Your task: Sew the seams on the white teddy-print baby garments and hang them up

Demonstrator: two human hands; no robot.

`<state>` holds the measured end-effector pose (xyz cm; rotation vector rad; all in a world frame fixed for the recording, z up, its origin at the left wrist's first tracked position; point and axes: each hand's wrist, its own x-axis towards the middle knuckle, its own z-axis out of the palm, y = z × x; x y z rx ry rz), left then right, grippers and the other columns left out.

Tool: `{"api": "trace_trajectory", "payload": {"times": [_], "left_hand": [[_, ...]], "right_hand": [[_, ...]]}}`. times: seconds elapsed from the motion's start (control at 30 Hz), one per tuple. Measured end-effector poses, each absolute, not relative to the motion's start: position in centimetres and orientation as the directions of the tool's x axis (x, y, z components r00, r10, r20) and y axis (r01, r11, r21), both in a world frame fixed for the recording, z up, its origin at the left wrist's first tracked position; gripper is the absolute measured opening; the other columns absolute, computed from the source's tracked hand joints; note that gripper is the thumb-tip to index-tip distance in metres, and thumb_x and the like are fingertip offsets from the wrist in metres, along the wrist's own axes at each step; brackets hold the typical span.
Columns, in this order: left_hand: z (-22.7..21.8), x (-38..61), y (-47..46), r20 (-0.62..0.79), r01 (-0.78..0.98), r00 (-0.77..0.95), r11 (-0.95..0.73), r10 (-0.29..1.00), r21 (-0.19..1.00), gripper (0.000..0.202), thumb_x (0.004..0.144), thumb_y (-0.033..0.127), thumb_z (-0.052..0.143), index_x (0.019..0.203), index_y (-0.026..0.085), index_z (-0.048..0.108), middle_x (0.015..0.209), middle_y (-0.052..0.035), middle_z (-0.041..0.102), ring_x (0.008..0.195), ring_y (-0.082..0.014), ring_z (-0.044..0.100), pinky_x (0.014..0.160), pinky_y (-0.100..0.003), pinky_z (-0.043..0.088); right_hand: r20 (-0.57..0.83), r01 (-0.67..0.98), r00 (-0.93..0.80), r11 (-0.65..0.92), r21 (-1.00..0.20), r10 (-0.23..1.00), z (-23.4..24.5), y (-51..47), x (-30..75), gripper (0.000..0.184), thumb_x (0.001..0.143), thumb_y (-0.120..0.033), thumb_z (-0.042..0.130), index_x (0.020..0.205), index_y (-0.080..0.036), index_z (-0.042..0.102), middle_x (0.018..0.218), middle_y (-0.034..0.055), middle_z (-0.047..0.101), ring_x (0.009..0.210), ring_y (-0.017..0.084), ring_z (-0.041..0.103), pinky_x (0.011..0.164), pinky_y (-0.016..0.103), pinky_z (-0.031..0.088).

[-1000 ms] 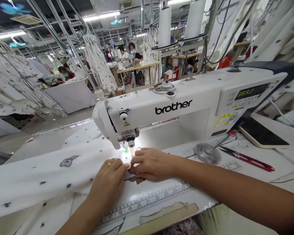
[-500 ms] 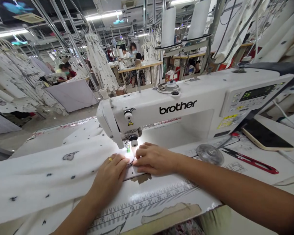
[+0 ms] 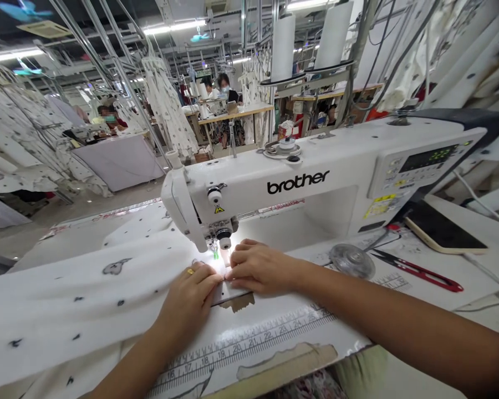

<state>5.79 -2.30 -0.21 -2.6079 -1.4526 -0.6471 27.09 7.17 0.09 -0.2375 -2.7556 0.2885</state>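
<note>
A white fabric with a dark print (image 3: pixel 79 299) lies across the sewing table and runs under my left hand (image 3: pixel 191 293). That hand, with a gold ring, presses the cloth just in front of the needle. My right hand (image 3: pixel 260 269) holds down a folded fabric edge (image 3: pixel 233 292) from the other side, its fingertips meeting the left hand's. Both sit below the lit presser foot (image 3: pixel 213 246) of a white Brother sewing machine (image 3: pixel 299 183). The hands hide the needle plate.
On the table right stand a clear round disc (image 3: pixel 351 261), red-handled thread snips (image 3: pixel 418 270) and a phone (image 3: pixel 441 233). A measuring tape (image 3: pixel 241 346) runs along the front edge. Thread cones (image 3: pixel 283 47) stand above the machine. Co-workers (image 3: pixel 222 91) sit at tables behind hanging garments.
My hands stay close together at the presser foot, and the fabric edge under them shows a little more. The view has shifted slightly.
</note>
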Motion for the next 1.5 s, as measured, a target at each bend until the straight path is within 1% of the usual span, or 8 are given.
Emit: {"api": "trace_trajectory", "payload": {"times": [0.2,0.37,0.5,0.7,1.07,1.27,1.37,1.5], "left_hand": [[-0.5,5.2,-3.1,0.415,0.814,0.515,-0.580,0.750,0.037,0.033,0.095,0.009,0.042,0.117,0.019,0.063,0.108,-0.0066,0.069,0.098,-0.0207,0.064,0.089,-0.038,0.055],[-1.4,3.9,-2.2,0.396,0.824,0.536,-0.564,0.745,-0.055,0.037,0.091,0.005,0.042,0.120,0.016,0.061,0.115,-0.0088,0.070,0.107,-0.0233,0.065,0.095,-0.043,0.055],[-1.7,3.2,-0.8,0.354,0.839,0.532,-0.535,0.769,-0.098,0.040,0.087,0.003,0.043,0.122,0.011,0.061,0.120,-0.0135,0.068,0.112,-0.0272,0.063,0.097,-0.047,0.054],[-1.1,3.5,0.1,0.271,0.871,0.482,-0.490,0.833,-0.039,0.046,0.082,-0.001,0.040,0.122,0.009,0.060,0.120,-0.0146,0.067,0.112,-0.0270,0.061,0.099,-0.046,0.052],[-0.7,3.9,-0.2,0.221,0.897,0.402,-0.431,0.889,0.103,0.051,0.081,-0.003,0.040,0.125,0.015,0.059,0.126,-0.0111,0.063,0.117,-0.0255,0.058,0.102,-0.045,0.048],[-0.3,3.8,-0.3,0.201,0.903,0.377,-0.407,0.904,0.139,0.048,0.086,0.000,0.038,0.126,0.016,0.059,0.128,-0.0106,0.062,0.119,-0.0242,0.057,0.106,-0.043,0.045],[-0.5,3.5,-0.2,0.189,0.911,0.362,-0.389,0.913,0.134,0.044,0.090,0.004,0.039,0.129,0.017,0.057,0.131,-0.0096,0.061,0.121,-0.0227,0.055,0.109,-0.040,0.042],[-0.6,2.6,0.0,0.184,0.950,0.252,-0.279,0.950,0.139,0.038,0.092,0.008,0.039,0.124,0.016,0.060,0.130,-0.0106,0.062,0.120,-0.0226,0.057,0.106,-0.038,0.043]], "right_hand": [[0.289,0.167,-0.932,0.967,-0.191,0.218,0.2,7.0,27.1,0.025,0.098,-0.035,0.054,0.117,-0.023,0.064,0.102,0.0042,0.061,0.095,0.019,0.050,0.092,0.034,0.036],[0.292,0.250,-0.914,0.958,-0.140,0.282,0.2,6.7,26.7,0.030,0.098,-0.041,0.052,0.121,-0.024,0.061,0.111,0.0065,0.058,0.104,0.022,0.046,0.098,0.039,0.032],[0.310,0.296,-0.890,0.941,-0.165,0.334,-0.2,6.8,26.4,0.038,0.096,-0.047,0.054,0.124,-0.022,0.058,0.116,0.0084,0.056,0.109,0.024,0.043,0.100,0.041,0.032],[0.322,0.305,-0.872,0.923,-0.233,0.369,-0.3,7.0,26.5,0.037,0.098,-0.046,0.051,0.121,-0.020,0.060,0.111,0.0085,0.056,0.109,0.024,0.044,0.101,0.041,0.034],[0.375,0.320,-0.845,0.923,-0.214,0.381,0.0,7.6,26.6,0.027,0.100,-0.041,0.048,0.106,-0.022,0.066,0.105,0.0070,0.058,0.104,0.021,0.048,0.098,0.038,0.037],[0.344,0.437,-0.830,0.895,-0.087,0.439,1.7,7.9,27.3,0.023,0.096,-0.038,0.057,0.106,-0.020,0.068,0.112,0.0088,0.064,0.121,0.028,0.048,0.108,0.048,0.033],[0.322,0.568,-0.773,0.822,-0.032,0.546,2.3,7.1,29.3,0.027,0.095,-0.038,0.057,0.115,-0.022,0.066,0.128,0.0084,0.062,0.132,0.034,0.043,0.112,0.058,0.029],[0.480,0.727,-0.609,0.686,0.022,0.631,0.4,4.5,34.7,0.045,0.099,-0.043,0.043,0.139,-0.023,0.048,0.139,0.0099,0.055,0.132,0.033,0.046,0.107,0.061,0.036]]}}
